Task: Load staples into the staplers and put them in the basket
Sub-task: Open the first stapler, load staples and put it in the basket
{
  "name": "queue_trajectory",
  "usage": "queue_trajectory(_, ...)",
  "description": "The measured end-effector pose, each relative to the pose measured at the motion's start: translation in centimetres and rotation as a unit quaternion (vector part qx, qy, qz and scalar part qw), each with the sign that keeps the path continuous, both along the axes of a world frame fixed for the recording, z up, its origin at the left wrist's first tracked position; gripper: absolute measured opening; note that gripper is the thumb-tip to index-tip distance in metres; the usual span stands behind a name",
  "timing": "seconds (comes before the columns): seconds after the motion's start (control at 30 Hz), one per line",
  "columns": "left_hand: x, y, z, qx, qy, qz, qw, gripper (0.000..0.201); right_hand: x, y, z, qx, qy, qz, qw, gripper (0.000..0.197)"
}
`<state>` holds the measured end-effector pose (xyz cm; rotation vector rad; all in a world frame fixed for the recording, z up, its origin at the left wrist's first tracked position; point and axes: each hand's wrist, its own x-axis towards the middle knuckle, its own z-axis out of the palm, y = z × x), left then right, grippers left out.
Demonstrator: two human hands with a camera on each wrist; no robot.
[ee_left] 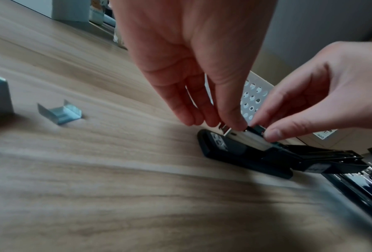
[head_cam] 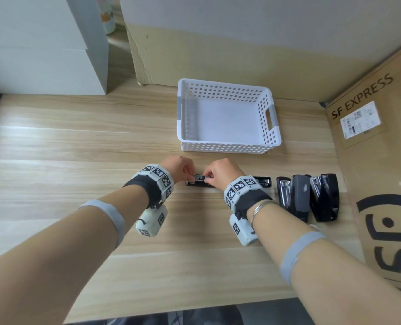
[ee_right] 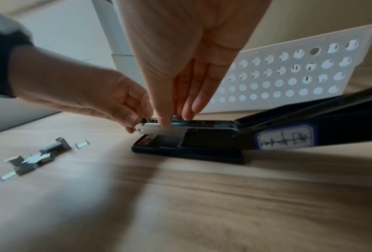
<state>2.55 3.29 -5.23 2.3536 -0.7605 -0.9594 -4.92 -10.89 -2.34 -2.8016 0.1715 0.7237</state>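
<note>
A black stapler [head_cam: 196, 183] lies flat on the wooden table with its lid [ee_right: 310, 129] swung back to the right and its metal magazine [ee_right: 159, 130] bared. My left hand [head_cam: 190, 175] pinches the front end of the magazine, as the left wrist view shows [ee_left: 230, 125]. My right hand [head_cam: 207, 178] pinches the magazine just behind it [ee_right: 172, 121]. Whether a staple strip lies between the fingers is hidden. The white perforated basket [head_cam: 225, 147] stands empty just beyond the hands.
Loose staple strips [ee_right: 36, 156] lie on the table left of the stapler. Three more black staplers [head_cam: 307, 198] stand in a row to the right, beside a big cardboard box [head_cam: 382, 160]. White boxes [head_cam: 42, 43] stand at the far left.
</note>
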Motion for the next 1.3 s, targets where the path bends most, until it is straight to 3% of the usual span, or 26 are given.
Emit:
queue_trajectory(0.23,0.0,0.1,0.0,-0.003,0.005,0.002,1.0,0.022,0.4,-0.4,-0.8,0.06,0.016,-0.078,0.995,0.021)
queue_trajectory(0.47,-0.1,0.1,0.0,0.0,0.001,-0.003,1.0,0.022,0.4,-0.4,-1.2,0.048,0.015,-0.122,0.991,0.015)
queue_trajectory(0.6,-0.2,0.2,0.2,0.004,0.0,-0.022,1.0,0.021,0.1,-2.1,-0.4,0.016,0.053,-0.118,0.991,0.025)
queue_trajectory(0.73,1.0,2.1,0.9,0.016,-0.044,-0.01,0.999,0.019,0.1,-2.1,0.4,0.027,-0.004,-0.129,0.991,0.025)
queue_trajectory(0.9,3.1,6.9,1.6,0.117,-0.099,-0.006,0.988,0.029,0.9,-0.9,0.8,0.037,-0.021,-0.113,0.993,0.02)
queue_trajectory(1.03,2.8,9.0,1.4,0.172,-0.093,-0.025,0.98,0.032,1.2,0.3,0.4,0.041,-0.024,-0.104,0.993,0.016)
queue_trajectory(1.3,1.4,8.2,0.0,0.17,-0.069,-0.022,0.983,0.021,0.7,0.5,0.1,0.032,-0.03,-0.096,0.994,0.019)
